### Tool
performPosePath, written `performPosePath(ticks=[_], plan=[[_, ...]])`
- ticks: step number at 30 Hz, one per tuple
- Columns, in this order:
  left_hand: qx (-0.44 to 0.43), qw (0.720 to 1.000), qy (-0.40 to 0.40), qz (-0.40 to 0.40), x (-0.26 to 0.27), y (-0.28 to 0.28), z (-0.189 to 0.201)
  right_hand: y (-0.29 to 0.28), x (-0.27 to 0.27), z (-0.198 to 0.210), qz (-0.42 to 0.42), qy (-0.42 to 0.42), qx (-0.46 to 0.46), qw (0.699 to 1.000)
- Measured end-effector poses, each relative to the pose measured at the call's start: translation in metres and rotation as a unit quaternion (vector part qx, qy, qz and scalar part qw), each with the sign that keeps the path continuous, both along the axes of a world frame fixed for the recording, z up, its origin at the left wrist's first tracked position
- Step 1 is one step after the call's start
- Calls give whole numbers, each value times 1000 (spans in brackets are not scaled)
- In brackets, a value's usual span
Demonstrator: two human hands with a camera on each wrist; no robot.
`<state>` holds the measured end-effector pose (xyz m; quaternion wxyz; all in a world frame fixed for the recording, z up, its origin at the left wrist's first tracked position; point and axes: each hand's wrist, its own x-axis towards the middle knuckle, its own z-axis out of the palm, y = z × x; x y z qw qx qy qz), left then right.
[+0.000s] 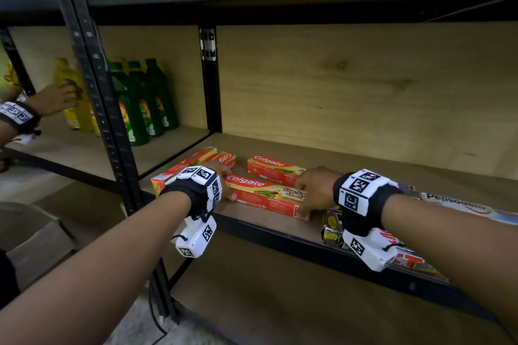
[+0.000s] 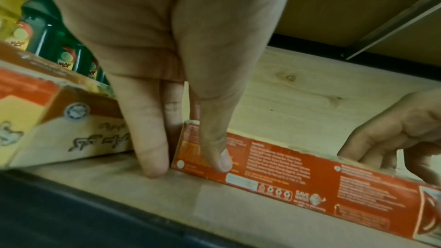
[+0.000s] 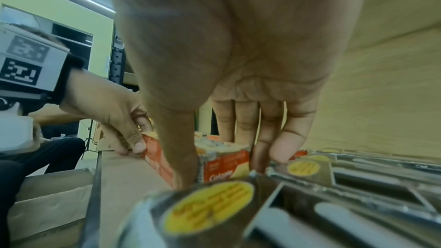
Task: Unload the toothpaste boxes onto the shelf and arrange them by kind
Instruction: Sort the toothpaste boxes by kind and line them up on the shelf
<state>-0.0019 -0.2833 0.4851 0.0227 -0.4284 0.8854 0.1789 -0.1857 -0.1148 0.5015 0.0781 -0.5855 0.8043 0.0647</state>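
A red Colgate box (image 1: 265, 194) lies lengthwise near the front edge of the wooden shelf (image 1: 364, 165). My left hand (image 1: 225, 186) pinches its left end, with the thumb (image 2: 214, 150) on the front face and the fingers (image 2: 150, 139) at the end. My right hand (image 1: 307, 194) grips its right end (image 3: 222, 165), thumb (image 3: 186, 157) in front and fingers (image 3: 286, 139) behind. A second Colgate box (image 1: 273, 168) lies just behind it. More red and yellow boxes (image 1: 185, 166) lie at the left, touching my left hand.
A white Pepsodent box (image 1: 459, 206) and shiny boxes with yellow stickers (image 1: 332, 225) lie right of my right hand. Green and yellow bottles (image 1: 140, 103) stand in the left bay beyond a black post (image 1: 210, 78), where another person's hand (image 1: 56, 98) reaches. A cardboard box (image 1: 36, 232) sits on the floor.
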Motion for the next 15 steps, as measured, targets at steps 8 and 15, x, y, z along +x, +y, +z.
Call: performPosePath(ticks=[8,15], plan=[[-70,992,-100,-32,-19,-25,-13,-22,-38,19,-24,-41,-56,997],[-109,991,-75,-20,-28,-82,-56,-50,-51,12,-28,-7,-27,999]])
